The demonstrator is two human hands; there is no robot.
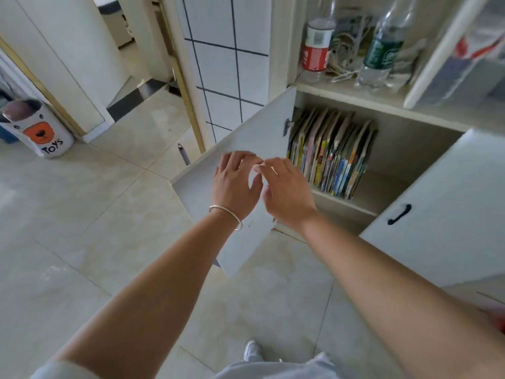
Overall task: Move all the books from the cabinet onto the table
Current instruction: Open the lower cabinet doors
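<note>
Pale floor tiles lay under us as we faced the cabinet (382, 105), both doors swung wide for access. Our left hand (235, 184) and right hand (287, 190) hung loose-fingered, holding nothing; the books (330, 154) stood upright just beyond our right fingertips.

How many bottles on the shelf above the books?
2. A red-labelled bottle stands at the shelf's left, a green-labelled bottle to its right, tangled cords between them. Their tops are cut off by the frame; more could sit behind.
</note>
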